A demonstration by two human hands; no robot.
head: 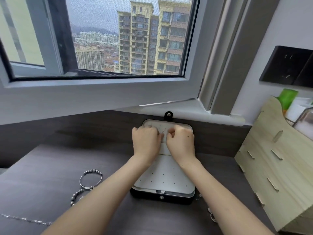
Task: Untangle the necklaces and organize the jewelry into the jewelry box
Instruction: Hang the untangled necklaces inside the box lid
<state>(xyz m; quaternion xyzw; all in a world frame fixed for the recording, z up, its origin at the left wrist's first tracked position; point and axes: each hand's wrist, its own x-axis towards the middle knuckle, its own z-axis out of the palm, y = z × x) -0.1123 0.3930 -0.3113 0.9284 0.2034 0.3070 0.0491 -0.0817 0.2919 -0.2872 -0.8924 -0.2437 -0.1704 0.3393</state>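
An open jewelry box (162, 182) with a black shell and a white dotted insert lies on the dark desk, its lid (186, 127) leaning back against the wall. My left hand (145, 143) and my right hand (181, 143) are both up at the lid, fingers curled, pinching a thin silver chain (163, 132) between them over the lid's hooks. Two beaded silver bracelets (90, 178) lie on the desk left of the box. A thin sparkling chain (25, 219) runs along the desk's near left.
A pale wooden organizer (274, 160) stands at the right, close to the box. Small silver pieces (212, 216) lie by my right forearm. A window sill and a low dark wall back the desk (50, 167); a black wall panel (288, 65) hangs upper right.
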